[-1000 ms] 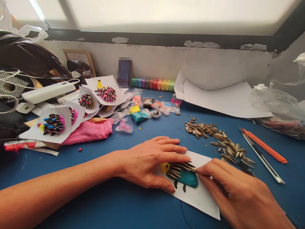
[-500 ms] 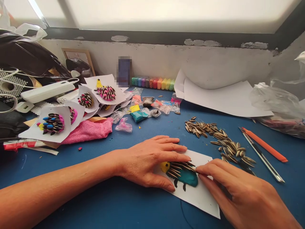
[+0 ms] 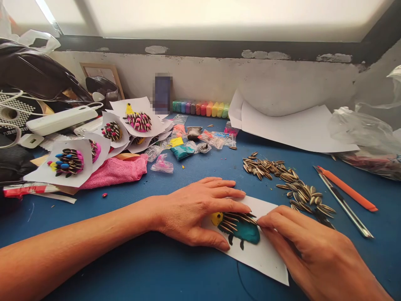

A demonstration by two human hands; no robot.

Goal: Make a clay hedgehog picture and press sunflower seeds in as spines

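Observation:
My left hand [image 3: 203, 209] lies flat with fingers spread over a white sheet of paper [image 3: 266, 263]. On that sheet is a clay hedgehog figure with a teal body [image 3: 247, 232], a yellow head [image 3: 216, 218] and small black legs. Sunflower seeds [image 3: 230, 221] stick out of the teal clay like spines, partly hidden under my left fingers. My right hand [image 3: 307, 246] pinches a sunflower seed at the upper right edge of the teal body, its fingertips covering much of the seed.
A loose pile of sunflower seeds [image 3: 300, 192] lies beyond my right hand, beside a pen [image 3: 343, 202] and an orange stick-like tool [image 3: 347, 188]. Clay packets [image 3: 183, 151], a pink cloth [image 3: 115, 173] and finished seed figures [image 3: 139, 121] are further back. White paper [image 3: 291, 125] leans on the wall.
Both hands stay almost in place. The right fingertips are still at the edge of the teal clay, and the whole view has shifted very slightly.

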